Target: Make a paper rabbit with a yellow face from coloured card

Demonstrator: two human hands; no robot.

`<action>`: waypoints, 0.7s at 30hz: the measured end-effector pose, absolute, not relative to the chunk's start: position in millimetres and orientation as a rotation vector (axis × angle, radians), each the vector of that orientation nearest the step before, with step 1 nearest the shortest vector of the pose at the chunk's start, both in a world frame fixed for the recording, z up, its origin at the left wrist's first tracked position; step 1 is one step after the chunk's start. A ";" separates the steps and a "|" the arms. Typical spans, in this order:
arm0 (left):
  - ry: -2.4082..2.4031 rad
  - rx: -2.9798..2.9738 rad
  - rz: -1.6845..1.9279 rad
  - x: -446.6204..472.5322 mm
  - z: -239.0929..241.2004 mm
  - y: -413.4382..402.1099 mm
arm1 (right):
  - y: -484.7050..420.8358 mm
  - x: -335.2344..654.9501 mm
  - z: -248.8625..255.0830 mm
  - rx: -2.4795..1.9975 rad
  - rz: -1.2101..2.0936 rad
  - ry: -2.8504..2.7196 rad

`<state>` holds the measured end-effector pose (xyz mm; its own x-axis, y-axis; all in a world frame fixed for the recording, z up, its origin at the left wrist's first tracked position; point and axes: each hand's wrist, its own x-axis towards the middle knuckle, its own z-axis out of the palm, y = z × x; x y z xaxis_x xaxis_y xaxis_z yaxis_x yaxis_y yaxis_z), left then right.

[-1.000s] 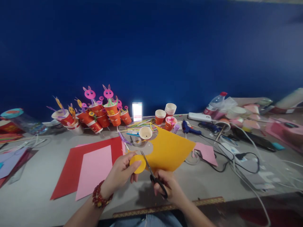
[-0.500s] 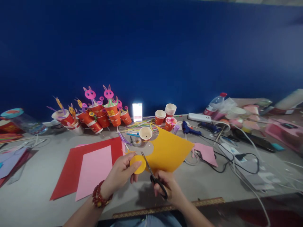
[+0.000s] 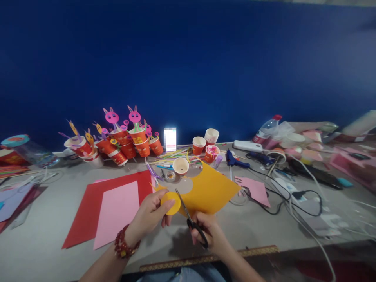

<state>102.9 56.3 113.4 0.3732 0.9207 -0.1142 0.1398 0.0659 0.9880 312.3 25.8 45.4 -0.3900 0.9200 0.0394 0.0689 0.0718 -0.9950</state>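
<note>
Between the thumb and fingers of my left hand point(image 3: 154, 209) is a round yellow paper disc point(image 3: 170, 203), held a little above the table. My right hand point(image 3: 207, 231) grips black-handled scissors point(image 3: 190, 221), whose blades point up and left, close to the disc's right edge. The blades look nearly closed. Behind both hands a larger yellow sheet of paper point(image 3: 211, 188) shows a rounded cut-out on its left side. Whether the disc still joins the sheet I cannot tell.
Red paper point(image 3: 85, 211) and pink paper point(image 3: 117, 215) lie at left. Decorated red cups point(image 3: 138, 137) stand behind them. A white paper cup point(image 3: 181, 166) and tape roll point(image 3: 170, 176) sit mid-table. At right are a blue glue gun point(image 3: 236, 161), pink scrap point(image 3: 255, 191) and cables.
The larger yellow sheet has shifted slightly, its top corner now further right and lower. My hands, the disc and the scissors stay almost in place.
</note>
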 end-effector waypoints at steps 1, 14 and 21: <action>1.039 1.395 0.786 102.9 113.8 56.1 | 25.7 312.1 46.5 -1.006 1.416 -1.587; 1.037 1.428 0.725 102.5 114.9 55.6 | 26.1 312.6 48.8 -0.984 1.367 -1.605; 1.032 1.399 0.728 102.5 112.2 55.7 | 27.0 313.9 45.9 -0.981 1.356 -1.616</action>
<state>102.5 55.7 112.2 0.4126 0.8993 -0.1452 0.1646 0.0832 0.9828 313.9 27.0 45.9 -0.3860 0.9180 0.0910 0.0700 0.1275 -0.9894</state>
